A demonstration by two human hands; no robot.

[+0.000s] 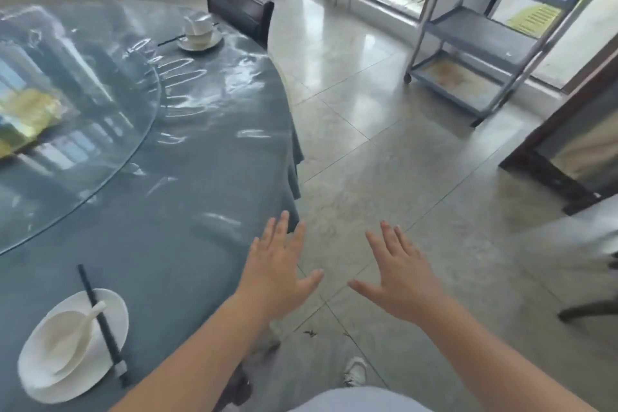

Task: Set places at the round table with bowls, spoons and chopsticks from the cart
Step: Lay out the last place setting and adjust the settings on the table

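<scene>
Restaurant dining room, looks like a private banquet space.

Big round table (187,150) fills the left of the frame under a grey-blue cloth and clear plastic cover, a glass turntable (67,104) at its centre, white place settings (72,344) at lower left and upper centre. A grey three-shelf service cart (495,30) stands at upper right on a polished tile floor (384,160), beside tall glass doors.
</scene>
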